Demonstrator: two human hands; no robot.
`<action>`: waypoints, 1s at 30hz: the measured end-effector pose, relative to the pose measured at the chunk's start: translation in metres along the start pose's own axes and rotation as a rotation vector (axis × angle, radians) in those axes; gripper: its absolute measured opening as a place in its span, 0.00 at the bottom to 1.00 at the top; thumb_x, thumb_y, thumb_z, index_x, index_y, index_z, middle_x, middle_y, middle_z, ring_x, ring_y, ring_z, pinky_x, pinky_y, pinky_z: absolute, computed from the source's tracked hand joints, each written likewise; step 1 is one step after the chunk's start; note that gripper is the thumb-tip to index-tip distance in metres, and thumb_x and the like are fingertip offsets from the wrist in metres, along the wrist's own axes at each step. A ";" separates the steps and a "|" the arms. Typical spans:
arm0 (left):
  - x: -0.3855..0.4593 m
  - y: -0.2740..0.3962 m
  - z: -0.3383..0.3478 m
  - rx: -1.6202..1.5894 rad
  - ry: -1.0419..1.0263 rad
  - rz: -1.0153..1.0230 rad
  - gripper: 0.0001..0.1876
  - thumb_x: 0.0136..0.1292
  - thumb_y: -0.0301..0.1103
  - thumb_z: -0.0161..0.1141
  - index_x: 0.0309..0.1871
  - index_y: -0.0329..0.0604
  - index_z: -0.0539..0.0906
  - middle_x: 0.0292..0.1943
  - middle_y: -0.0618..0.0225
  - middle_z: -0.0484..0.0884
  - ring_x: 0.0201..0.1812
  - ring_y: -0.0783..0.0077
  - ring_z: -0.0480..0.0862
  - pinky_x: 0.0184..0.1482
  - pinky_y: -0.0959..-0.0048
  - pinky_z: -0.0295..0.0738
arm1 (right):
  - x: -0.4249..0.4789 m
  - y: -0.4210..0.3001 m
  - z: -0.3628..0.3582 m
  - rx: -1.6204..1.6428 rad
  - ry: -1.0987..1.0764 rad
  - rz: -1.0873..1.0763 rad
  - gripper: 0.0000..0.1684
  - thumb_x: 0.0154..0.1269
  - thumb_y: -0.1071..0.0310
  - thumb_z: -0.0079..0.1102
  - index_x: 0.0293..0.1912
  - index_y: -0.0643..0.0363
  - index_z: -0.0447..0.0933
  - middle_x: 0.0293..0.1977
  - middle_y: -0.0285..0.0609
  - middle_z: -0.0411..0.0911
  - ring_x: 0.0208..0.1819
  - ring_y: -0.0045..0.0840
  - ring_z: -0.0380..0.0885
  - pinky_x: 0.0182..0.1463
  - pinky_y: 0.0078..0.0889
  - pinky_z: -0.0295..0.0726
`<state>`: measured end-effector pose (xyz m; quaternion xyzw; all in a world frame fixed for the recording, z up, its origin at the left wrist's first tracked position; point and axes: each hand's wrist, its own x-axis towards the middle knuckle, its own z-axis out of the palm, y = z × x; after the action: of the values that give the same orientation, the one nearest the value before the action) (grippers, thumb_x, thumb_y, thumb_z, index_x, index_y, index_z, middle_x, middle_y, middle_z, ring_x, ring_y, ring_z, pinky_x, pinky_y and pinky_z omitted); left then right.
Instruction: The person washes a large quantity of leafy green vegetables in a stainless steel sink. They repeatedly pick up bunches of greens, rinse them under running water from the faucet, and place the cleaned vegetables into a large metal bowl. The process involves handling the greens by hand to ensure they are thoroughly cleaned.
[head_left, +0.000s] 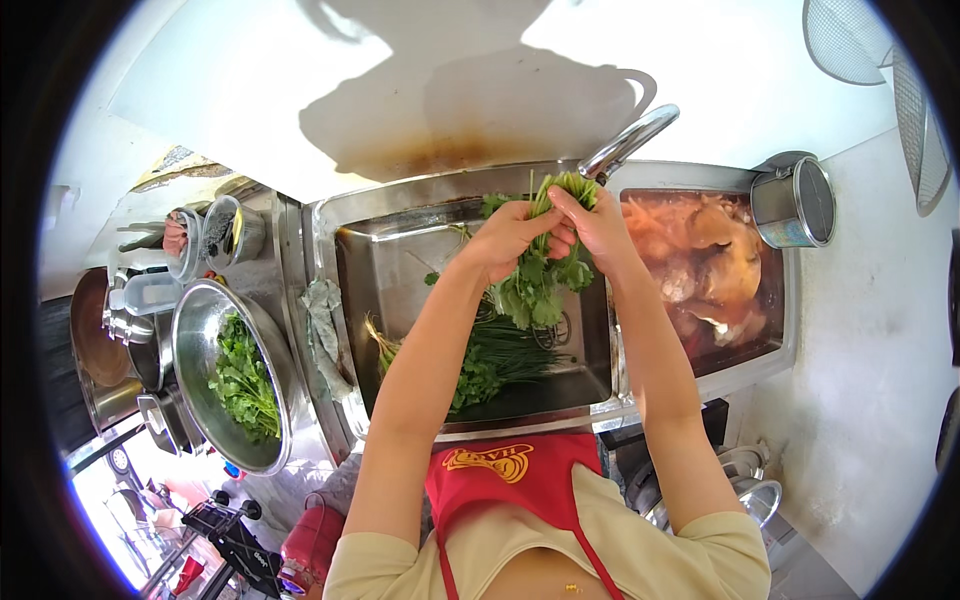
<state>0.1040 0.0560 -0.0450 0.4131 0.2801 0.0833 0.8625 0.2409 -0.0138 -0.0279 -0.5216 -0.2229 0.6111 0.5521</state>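
Note:
Both of my hands hold a bunch of cilantro (534, 289) over the left basin of a steel sink (409, 270), just below the chrome faucet (634, 139). My left hand (508, 238) grips the bunch from the left side. On the right, my right hand (589, 225) closes around the stems, which point up toward the wall while the leaves hang down. More leafy greens (480, 375) and long thin green stalks (525, 352), perhaps chives, lie in the basin under my forearms. Pale root ends (381, 341) show beside my left forearm.
Raw meat (705, 262) soaks in reddish water in the right basin. A metal strainer can (795, 201) stands on its far corner. To the left, a steel bowl (196, 352) holds leafy greens (244, 379). A wet cloth (324, 330) drapes the sink's left rim, and plastic tubs (234, 232) stand behind.

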 end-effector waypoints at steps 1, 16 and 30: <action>0.000 0.000 0.001 0.006 0.020 0.009 0.15 0.70 0.38 0.50 0.41 0.31 0.80 0.36 0.61 0.82 0.36 0.72 0.80 0.41 0.72 0.75 | 0.002 0.003 0.000 0.028 0.050 -0.025 0.12 0.65 0.62 0.59 0.33 0.60 0.71 0.20 0.30 0.68 0.21 0.14 0.65 0.23 0.20 0.64; 0.012 -0.015 0.009 0.023 0.143 0.186 0.16 0.73 0.37 0.45 0.47 0.31 0.78 0.41 0.58 0.83 0.42 0.69 0.82 0.47 0.69 0.74 | 0.005 0.012 -0.029 -0.217 0.331 -0.213 0.12 0.68 0.60 0.53 0.40 0.60 0.76 0.31 0.32 0.75 0.28 0.14 0.69 0.26 0.19 0.67; -0.032 -0.005 -0.056 0.120 0.293 0.190 0.18 0.74 0.41 0.41 0.46 0.35 0.75 0.37 0.61 0.80 0.39 0.69 0.80 0.45 0.70 0.75 | 0.022 0.015 -0.017 -0.503 0.193 -0.286 0.11 0.69 0.60 0.52 0.40 0.58 0.75 0.28 0.31 0.73 0.32 0.15 0.69 0.36 0.21 0.68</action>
<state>0.0462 0.0785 -0.0638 0.4717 0.3668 0.2068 0.7747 0.2526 -0.0033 -0.0555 -0.6608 -0.3849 0.4006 0.5047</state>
